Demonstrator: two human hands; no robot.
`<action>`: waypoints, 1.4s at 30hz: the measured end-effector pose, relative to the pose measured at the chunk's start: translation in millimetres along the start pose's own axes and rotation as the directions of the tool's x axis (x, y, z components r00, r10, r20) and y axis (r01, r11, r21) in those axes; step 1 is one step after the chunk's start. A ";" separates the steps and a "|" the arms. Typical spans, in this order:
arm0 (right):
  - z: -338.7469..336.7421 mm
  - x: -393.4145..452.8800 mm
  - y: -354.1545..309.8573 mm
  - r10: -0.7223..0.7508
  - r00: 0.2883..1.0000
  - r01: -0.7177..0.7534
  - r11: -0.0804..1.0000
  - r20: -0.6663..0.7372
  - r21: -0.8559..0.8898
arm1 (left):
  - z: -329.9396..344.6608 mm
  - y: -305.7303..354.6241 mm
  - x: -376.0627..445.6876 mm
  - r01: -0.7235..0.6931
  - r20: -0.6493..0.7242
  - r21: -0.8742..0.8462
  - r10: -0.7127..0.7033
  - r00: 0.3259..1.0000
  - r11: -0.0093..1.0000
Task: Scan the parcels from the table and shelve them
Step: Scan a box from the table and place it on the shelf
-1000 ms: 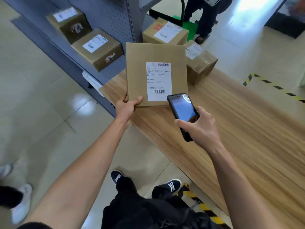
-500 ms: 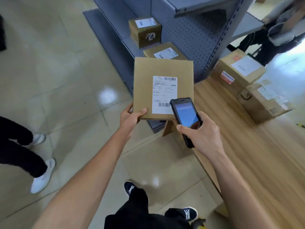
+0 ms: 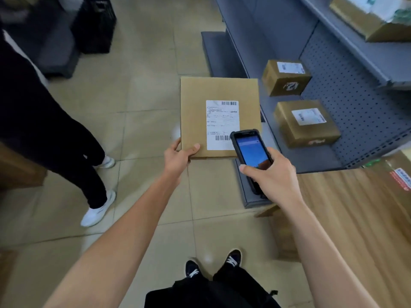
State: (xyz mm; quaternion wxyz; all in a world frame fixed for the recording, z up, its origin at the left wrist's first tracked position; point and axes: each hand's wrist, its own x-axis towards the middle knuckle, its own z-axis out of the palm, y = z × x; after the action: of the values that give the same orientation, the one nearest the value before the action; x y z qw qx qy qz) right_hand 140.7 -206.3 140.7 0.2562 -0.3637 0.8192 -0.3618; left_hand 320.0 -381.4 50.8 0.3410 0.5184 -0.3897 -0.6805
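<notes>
Cardboard, flat and brown: the parcel (image 3: pixel 219 117) sits in my left hand (image 3: pixel 178 157), my grip clamped on its near left corner with the thumb lying over the top face and the fingers underneath. Its white shipping label (image 3: pixel 222 125) faces up at me, barcodes at the top and bottom. My right hand (image 3: pixel 272 174) has its grip wrapped round the black handheld scanner (image 3: pixel 252 152), screen lit blue, the head of the device overlapping the label's lower right corner at about 5 o'clock on the parcel.

A second ago the parcel was over the wooden bench (image 3: pixel 355 218), its near edge down by the wood. Half a second ago it had cleared the bench's end. Now it hangs over the tiled floor (image 3: pixel 138 121), with the bench off at 4 o'clock from the parcel, and the grey shelf unit (image 3: pixel 347 90) has swung round to 2 o'clock. Both grips look the same as before.

On the shelf, two small brown boxes rest apart from each other: the farther box (image 3: pixel 285 77) at 1 o'clock from the parcel and the nearer box (image 3: pixel 307 123) at 3 o'clock. Another box (image 3: pixel 367 21) sits on the tier above, blurred.

At 9 o'clock a bystander's leg (image 3: pixel 73 152) in dark trousers and white shoes stands on the tiles; earlier it was only at the picture's edge.
</notes>
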 end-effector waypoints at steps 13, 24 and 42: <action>82.7 150.8 -62.7 -0.168 0.977 0.170 0.985 0.132 -0.007 | -44.8 46.6 112.5 -0.028 -0.216 -0.013 0.024 0.976 1.000; 95.5 296.4 -116.6 -0.240 0.952 0.248 0.969 0.189 -0.016 | -37.3 103.7 221.9 -0.040 -0.343 0.019 0.045 0.938 0.999; 172.5 498.5 -200.2 -0.153 0.975 0.172 0.979 0.163 -0.112 | -47.0 188.1 461.6 0.026 -0.310 0.022 -0.018 0.951 0.999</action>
State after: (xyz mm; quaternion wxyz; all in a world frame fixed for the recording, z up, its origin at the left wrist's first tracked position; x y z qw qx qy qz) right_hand 39.5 -760.7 114.0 0.2646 -0.4716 0.7857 -0.3004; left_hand 270.9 -877.7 6.6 0.3836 0.6272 -0.3343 -0.5896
